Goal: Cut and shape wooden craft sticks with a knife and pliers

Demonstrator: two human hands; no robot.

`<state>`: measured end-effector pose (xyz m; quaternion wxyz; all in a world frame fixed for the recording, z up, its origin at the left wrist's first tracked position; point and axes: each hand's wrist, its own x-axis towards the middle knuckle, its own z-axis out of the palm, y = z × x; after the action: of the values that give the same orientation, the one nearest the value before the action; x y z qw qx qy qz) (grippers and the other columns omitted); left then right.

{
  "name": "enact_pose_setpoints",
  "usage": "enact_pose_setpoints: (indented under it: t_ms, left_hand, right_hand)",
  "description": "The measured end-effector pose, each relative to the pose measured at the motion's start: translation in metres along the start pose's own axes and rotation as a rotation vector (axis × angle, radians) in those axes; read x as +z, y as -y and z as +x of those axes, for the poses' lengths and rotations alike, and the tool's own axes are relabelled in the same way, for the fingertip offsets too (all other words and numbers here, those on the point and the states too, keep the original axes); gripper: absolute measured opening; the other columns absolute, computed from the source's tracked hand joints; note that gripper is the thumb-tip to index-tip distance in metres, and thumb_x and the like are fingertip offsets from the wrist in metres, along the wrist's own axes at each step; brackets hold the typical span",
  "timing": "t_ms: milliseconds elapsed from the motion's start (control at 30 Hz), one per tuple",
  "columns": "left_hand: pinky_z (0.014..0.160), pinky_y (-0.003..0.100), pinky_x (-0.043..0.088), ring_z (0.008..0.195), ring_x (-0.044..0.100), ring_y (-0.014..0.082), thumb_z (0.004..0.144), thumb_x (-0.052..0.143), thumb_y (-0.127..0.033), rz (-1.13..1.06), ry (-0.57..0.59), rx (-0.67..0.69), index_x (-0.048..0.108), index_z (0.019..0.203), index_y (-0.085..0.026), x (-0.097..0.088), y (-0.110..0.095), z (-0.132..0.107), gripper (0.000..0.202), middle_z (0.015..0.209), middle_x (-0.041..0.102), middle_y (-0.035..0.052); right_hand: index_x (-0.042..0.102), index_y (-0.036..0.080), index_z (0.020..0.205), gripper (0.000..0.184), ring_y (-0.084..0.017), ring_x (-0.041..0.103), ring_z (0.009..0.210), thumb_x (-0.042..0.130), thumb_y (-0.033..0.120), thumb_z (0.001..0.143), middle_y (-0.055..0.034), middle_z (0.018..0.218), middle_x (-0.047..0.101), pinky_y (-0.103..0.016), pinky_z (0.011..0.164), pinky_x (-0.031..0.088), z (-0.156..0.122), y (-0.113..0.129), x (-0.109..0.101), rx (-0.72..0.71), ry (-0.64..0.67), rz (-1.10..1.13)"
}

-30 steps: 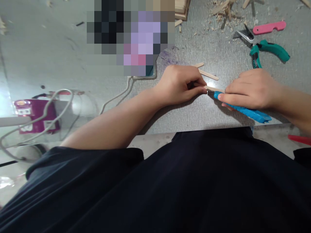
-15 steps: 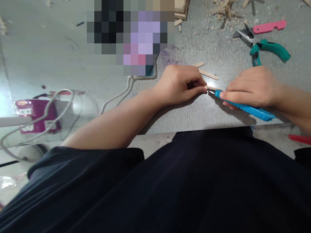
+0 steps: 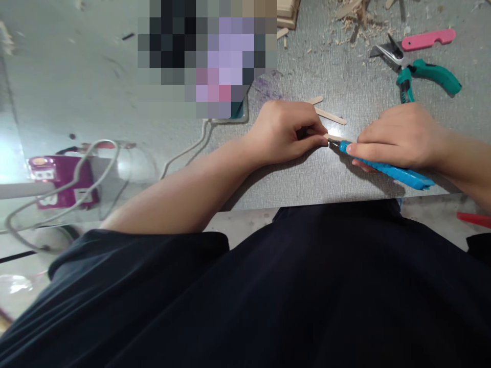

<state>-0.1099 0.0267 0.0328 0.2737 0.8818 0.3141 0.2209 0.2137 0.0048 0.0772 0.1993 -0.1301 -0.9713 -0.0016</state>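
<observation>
My left hand (image 3: 286, 130) pinches a wooden craft stick (image 3: 337, 138) between thumb and fingers, low over the table. My right hand (image 3: 399, 135) is wrapped round the blue handle of a utility knife (image 3: 402, 175). The knife's blade end meets the stick just right of my left fingertips; how deep it sits there I cannot tell. Behind my left hand lie two loose craft sticks (image 3: 332, 115), one crossing toward the other. Past my right hand rest pliers (image 3: 433, 75) with green handles, jaws apart, beside a pink-handled cutter (image 3: 429, 40).
Wood shavings (image 3: 362, 20) are heaped at the back, near a wooden stack (image 3: 287, 13). A pixelated patch covers a device with a white cable (image 3: 186, 148). At left stands a purple box (image 3: 67, 181) with sockets. The table's front edge (image 3: 345, 201) runs close to my body.
The view has shifted slightly, moving the background a little right. Both hands keep nearly the same place and the same hold on the stick and the knife.
</observation>
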Motion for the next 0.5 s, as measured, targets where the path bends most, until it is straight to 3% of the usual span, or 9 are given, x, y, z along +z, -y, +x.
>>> enact_pose_setpoints:
  t_ms: [167,500]
  left_hand:
    - [0.07,0.039,0.05,0.074,0.071,0.0222,0.104,0.082,-0.047,-0.009,-0.005,-0.01,0.086,0.099,-0.026,0.0005,-0.0009,0.0005,0.021,0.08,0.078,0.0046]
    - [0.07,0.043,0.052,0.076,0.072,0.0251,0.103,0.082,-0.049,-0.028,0.01,-0.042,0.085,0.097,-0.03,-0.0012,-0.003,0.0015,0.02,0.079,0.077,0.0045]
  right_hand:
    - [0.086,0.029,0.122,0.035,-0.014,0.052,0.066,0.052,0.039,0.126,0.0021,0.093,0.081,-0.036,0.065,0.028,0.0007,0.0017,-0.0005,0.068,0.029,0.07]
    - [0.086,0.032,0.123,0.039,-0.018,0.065,0.077,0.051,0.048,0.124,-0.0013,0.093,0.08,-0.036,0.072,0.041,0.0004,0.0035,-0.0029,0.297,0.159,0.294]
